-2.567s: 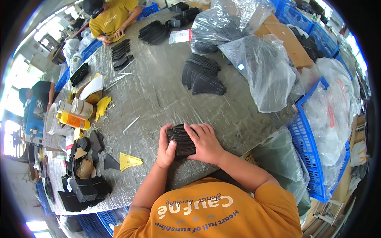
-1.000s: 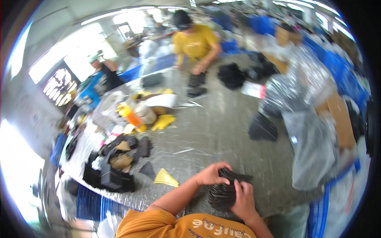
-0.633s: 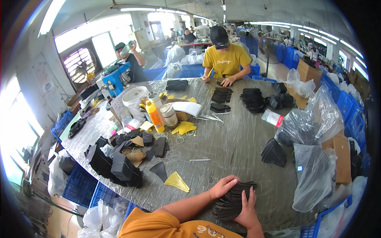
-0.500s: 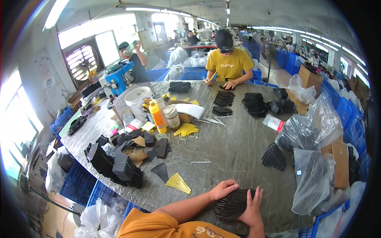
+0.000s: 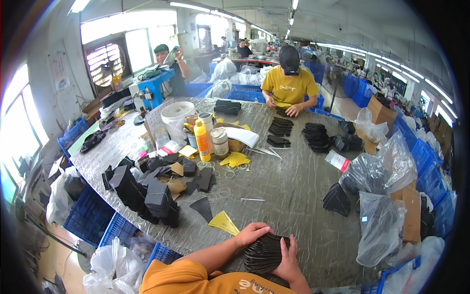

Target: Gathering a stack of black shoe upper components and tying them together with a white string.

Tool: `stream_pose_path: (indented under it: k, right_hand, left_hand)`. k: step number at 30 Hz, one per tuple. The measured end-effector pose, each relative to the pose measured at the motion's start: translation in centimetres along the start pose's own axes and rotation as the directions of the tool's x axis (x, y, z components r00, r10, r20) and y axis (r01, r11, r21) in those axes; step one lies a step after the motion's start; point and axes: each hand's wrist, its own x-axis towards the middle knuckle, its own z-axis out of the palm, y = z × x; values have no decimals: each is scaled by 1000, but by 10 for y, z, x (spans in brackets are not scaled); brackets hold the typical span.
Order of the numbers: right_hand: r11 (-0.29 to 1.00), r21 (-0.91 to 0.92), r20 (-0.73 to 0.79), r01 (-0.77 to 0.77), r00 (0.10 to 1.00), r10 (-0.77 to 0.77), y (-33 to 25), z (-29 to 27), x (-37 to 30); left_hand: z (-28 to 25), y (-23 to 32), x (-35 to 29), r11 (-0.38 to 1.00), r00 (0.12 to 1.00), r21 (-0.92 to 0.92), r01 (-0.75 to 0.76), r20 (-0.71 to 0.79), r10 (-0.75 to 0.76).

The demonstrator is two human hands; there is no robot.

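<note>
Left hand and right hand grip a stack of black pieces between them, bottom centre of the frame.
The left hand curls over the stack's upper edge; the right presses its right side, fingers extended. Just up-left lie a yellow piece (its tip near the left wrist) and a dark grey piece; a thin white stick sits above, mid-frame.

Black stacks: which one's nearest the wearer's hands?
The ridged stack between left hand and right hand, which both hold it; the other stacks lie farther off.
</note>
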Motion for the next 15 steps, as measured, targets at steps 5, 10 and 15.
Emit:
stream_pose_path:
  k: [5,10,15]
  right_hand:
    - [989,-121,193,82,979,-57,-3,-8,9]
    - [998,-42,191,-51,980,58,-22,4,3]
    - [993,-101,117,-66,990,77,-43,5,24]
  left_hand:
    - [7,-6,-19,988,995,127,-82,-50,89]
    - [10,-17,-34,992,978,-29,-126,-169,119]
    - [-18,-9,-53,970,982,-153,-188,2,190]
